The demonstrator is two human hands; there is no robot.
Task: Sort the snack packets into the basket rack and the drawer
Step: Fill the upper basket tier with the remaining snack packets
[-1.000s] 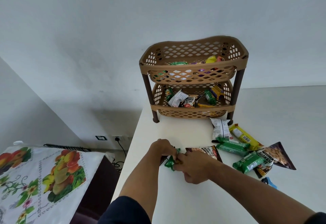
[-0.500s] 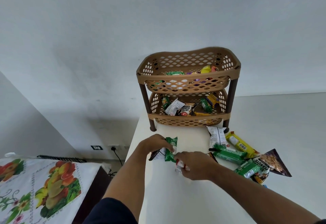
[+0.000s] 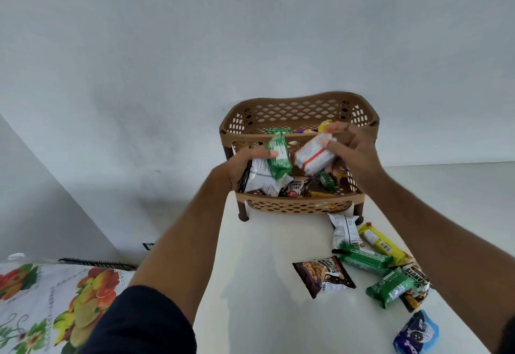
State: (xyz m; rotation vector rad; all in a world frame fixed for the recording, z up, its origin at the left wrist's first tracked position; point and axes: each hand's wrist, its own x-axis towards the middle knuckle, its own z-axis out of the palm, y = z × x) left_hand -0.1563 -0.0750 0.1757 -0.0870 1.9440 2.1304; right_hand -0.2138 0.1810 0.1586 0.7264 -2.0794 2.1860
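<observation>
1. Left hand (image 3: 245, 165): fingers curled round a green rectangular foil snack packet (image 3: 278, 158), thumb pressing its face, with a white crinkled plastic packet (image 3: 260, 178) bunched in the same grip beneath; probably taken as a pair to save a trip.
2. Right hand (image 3: 349, 149): thumb and fingers pinching the far end of a white foil packet with an orange band (image 3: 315, 154), packet tilted down towards the left hand.
3. Both hands raised side by side, close but not touching, directly in front of the tan two-tier perforated plastic basket rack (image 3: 299, 206); held between the upper rim and the lower tier, seemingly poised to drop the packets in; which tier is meant cannot be told.
4. Behind the hands: lower tier already holding a salted-peanuts pouch and small green and yellow wrappers; upper tier showing green, purple and yellow wrappers above the right hand.
5. Below and right of the right hand, on the white worktop (image 3: 264, 270): unsorted pile, namely a dark brown peanut pouch (image 3: 323, 275), long green wafer packets (image 3: 365, 259), a yellow bar wrapper (image 3: 381, 243) and a blue biscuit packet (image 3: 416, 332); left within easy reach for the next picks.
6. Drawer not in view; task judged roughly midway.
7. Below the left arm: a fruit-print cloth (image 3: 55, 306).
</observation>
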